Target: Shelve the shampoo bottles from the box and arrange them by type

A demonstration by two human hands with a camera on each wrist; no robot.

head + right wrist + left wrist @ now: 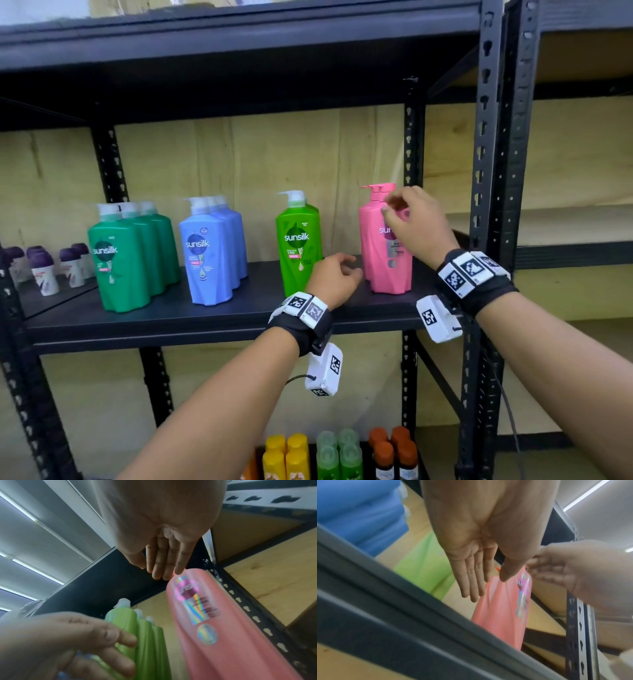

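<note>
A pink pump shampoo bottle [376, 250] stands at the right end of the black shelf [205, 318]. My right hand [397, 209] hovers at its neck and shoulder with relaxed fingers [159, 566] that grip nothing. My left hand [346, 270] is low by the pink bottle's [501, 615] base, its fingers [474, 588] straight and empty. Left of it stand light green bottles [297, 240], then blue bottles [209, 250] and dark green bottles [123, 257], each kind in its own row. No box is in view.
A black upright post [486, 171] rises just right of the pink bottle. Small purple-capped bottles [44, 267] sit on the neighbouring shelf at the left. The shelf below holds yellow [286, 455], green [339, 452] and orange-capped [394, 452] bottles.
</note>
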